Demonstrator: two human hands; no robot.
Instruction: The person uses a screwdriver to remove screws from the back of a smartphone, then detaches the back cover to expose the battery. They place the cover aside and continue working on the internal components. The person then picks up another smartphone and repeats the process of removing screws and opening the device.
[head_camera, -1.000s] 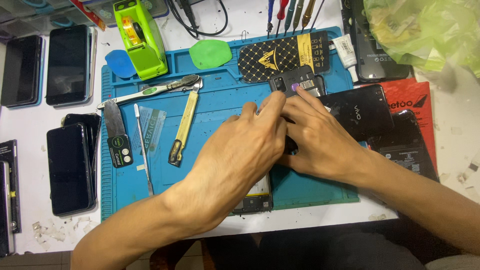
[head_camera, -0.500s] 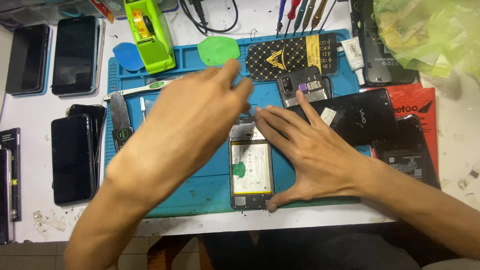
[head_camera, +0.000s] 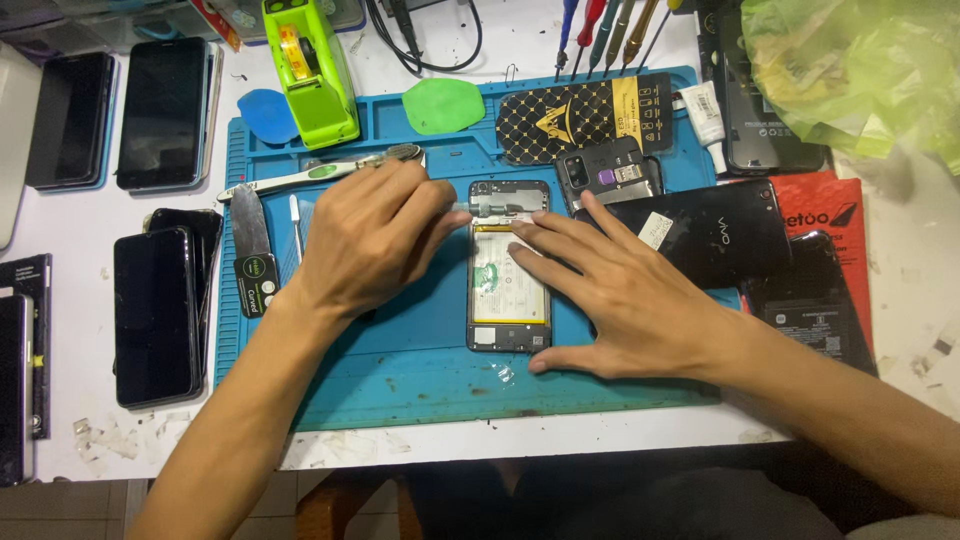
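An opened phone (head_camera: 508, 290), back cover off and its white battery showing, lies in the middle of the blue work mat (head_camera: 400, 385). My left hand (head_camera: 365, 245) is curled around a thin tool (head_camera: 458, 207), and the metal tip touches the phone's top left corner. Spread flat along the phone's right side, my right hand (head_camera: 630, 300) has its fingertips on the phone's upper part and its thumb by the bottom edge. Most of the tool's handle is hidden in my left hand.
On the mat lie a metal spudger (head_camera: 320, 172), a bladed scraper (head_camera: 252, 250), a green pick (head_camera: 442, 105) and a black-and-gold card (head_camera: 590, 115). A green tape dispenser (head_camera: 310, 70) stands behind. Dark phones (head_camera: 155, 315) lie left and another phone (head_camera: 720, 235) right. Screwdrivers (head_camera: 610, 30) lie at the back.
My left hand lifted off the phone, swung left over the tools on the mat, and came back gripping a thin tool. My right hand stayed on the phone, which is now uncovered.
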